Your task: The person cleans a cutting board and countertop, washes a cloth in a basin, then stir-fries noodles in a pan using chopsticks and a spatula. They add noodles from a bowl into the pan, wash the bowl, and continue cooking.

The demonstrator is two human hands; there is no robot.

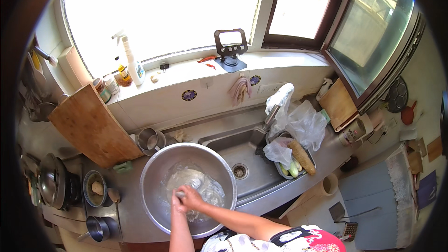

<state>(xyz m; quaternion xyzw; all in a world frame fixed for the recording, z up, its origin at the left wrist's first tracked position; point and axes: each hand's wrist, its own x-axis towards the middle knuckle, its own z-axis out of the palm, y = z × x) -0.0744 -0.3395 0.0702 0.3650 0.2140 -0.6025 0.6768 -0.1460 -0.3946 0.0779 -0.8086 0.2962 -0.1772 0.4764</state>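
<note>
A large stainless-steel basin stands on the counter, partly over the sink's left edge. In it lies a wet, whitish, dough-like mass with a glossy surface and cloudy liquid about it. My left hand and my right hand meet above this mass, inside the rim. Between them they squeeze a small pale lump, mostly hidden by the fingers. Whether the lump joins the mass below cannot be made out.
Right of the basin is a steel sink with a plastic-wrapped faucet and a tub of vegetables. A wooden board leans at left. Nearby are a steel mug, bowl, ladle and small pot.
</note>
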